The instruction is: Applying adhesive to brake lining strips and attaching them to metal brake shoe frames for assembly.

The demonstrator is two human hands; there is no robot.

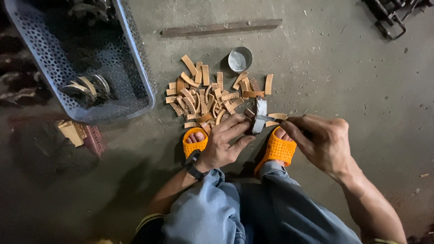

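Observation:
My left hand [226, 140] grips a curved grey metal shoe [260, 114] and holds it upright above my feet. My right hand [322, 141] pinches a thin tool [266, 118] whose tip rests against that metal piece. Just beyond both hands lies a pile of several curved tan lining strips [208, 97] on the concrete floor. A dark watch sits on my left wrist.
A small round metal tin [239, 58] stands behind the pile. A perforated grey basket [135, 58] with metal parts sits at upper left. A flat bar [221, 28] lies farther away. My feet wear orange sandals [276, 150]. Dark metal parts [389, 18] lie at top right.

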